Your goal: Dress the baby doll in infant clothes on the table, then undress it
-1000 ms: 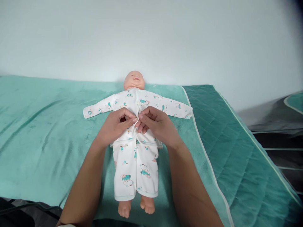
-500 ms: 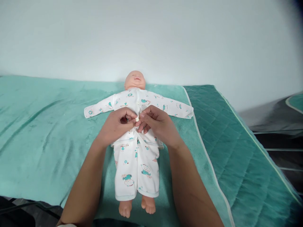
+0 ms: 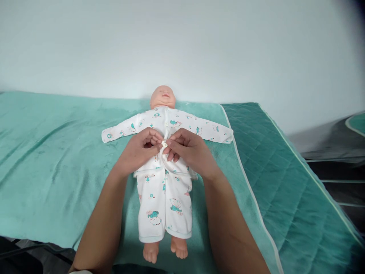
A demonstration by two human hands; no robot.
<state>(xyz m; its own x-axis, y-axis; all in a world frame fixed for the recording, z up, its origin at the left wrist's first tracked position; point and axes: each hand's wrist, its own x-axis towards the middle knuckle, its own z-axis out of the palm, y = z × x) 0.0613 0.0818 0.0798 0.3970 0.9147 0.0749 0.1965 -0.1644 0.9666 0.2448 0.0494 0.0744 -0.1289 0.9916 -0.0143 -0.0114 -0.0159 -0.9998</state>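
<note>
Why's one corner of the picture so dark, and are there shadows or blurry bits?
In the head view, the top right corner fades to black, cause unclear; in the head view, light on the wall is soft, with a faint shadow beside the doll's head; in the head view, the button by the fingers looks a bit soft.

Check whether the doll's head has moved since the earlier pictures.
No: judged against the dark green quilted mat, the doll's head shows no visible shift in any direction.
</note>
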